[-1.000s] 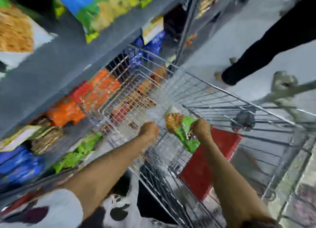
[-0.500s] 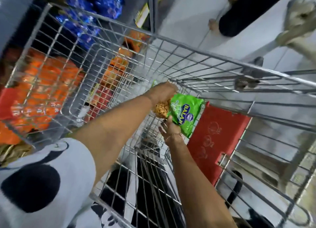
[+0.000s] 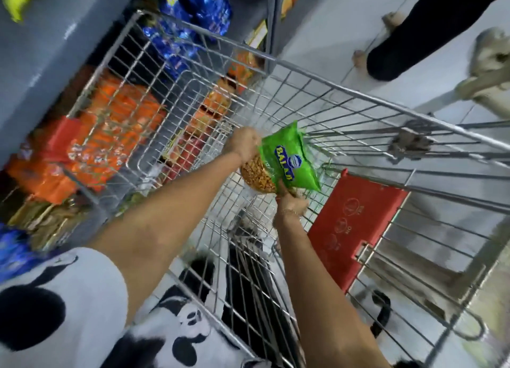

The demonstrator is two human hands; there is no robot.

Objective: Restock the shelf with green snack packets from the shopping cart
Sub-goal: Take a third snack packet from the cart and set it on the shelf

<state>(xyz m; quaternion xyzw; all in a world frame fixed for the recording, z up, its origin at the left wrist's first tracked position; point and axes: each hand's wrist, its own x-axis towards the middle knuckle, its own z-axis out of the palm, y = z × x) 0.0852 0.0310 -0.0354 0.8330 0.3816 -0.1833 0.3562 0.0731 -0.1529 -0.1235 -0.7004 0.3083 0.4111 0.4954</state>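
A green snack packet [image 3: 287,157] with a blue logo and a clear window of yellow snack is held up inside the wire shopping cart [image 3: 345,91]. My left hand [image 3: 244,145] grips its upper left edge. My right hand [image 3: 288,202] grips its bottom edge from below. Both arms reach down into the cart basket. The grey shelf [image 3: 36,53] runs along the left side of the cart.
Orange packets [image 3: 116,124] and blue packets [image 3: 182,44] fill the lower shelves behind the cart's wire side. A red child-seat flap [image 3: 353,224] lies in the cart at the right. Another person's dark leg [image 3: 430,30] stands on the pale floor beyond the cart.
The packet has risen and tilted more upright between my hands. My left hand moved onto its top edge, and my right hand shifted under its bottom edge.
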